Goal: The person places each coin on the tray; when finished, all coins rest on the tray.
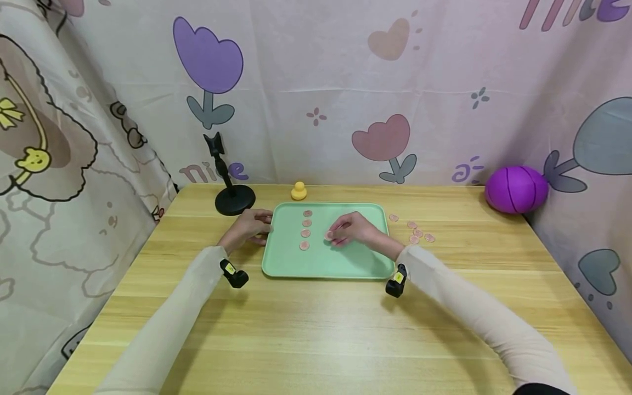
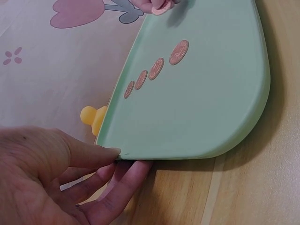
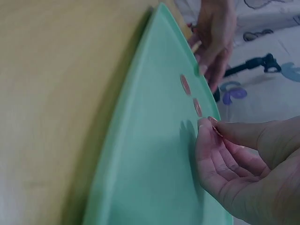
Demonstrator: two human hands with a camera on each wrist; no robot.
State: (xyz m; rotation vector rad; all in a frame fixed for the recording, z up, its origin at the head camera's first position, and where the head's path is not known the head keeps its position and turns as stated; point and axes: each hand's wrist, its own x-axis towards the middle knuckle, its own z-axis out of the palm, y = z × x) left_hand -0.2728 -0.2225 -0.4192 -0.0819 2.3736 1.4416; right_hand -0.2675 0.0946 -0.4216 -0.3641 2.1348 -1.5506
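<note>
A pale green tray (image 1: 336, 266) lies on the wooden table, bearing a column of several copper-coloured coins (image 1: 305, 233) left of its middle. My left hand (image 1: 249, 226) holds the tray's left rim; in the left wrist view the thumb rests on the rim and the other fingers reach beneath it. Over the tray, to the right of the column, my right hand (image 1: 354, 227) pinches one coin (image 3: 216, 131) between thumb and forefinger. More loose coins (image 1: 417, 233) lie on the table beyond the tray's right edge.
Behind the tray sits a small yellow rubber duck (image 1: 298, 191). A black stand (image 1: 235, 199) with a round base is at the back left. A purple ball (image 1: 516, 190) rests at the back right corner of the table (image 1: 316, 340), near patterned curtains.
</note>
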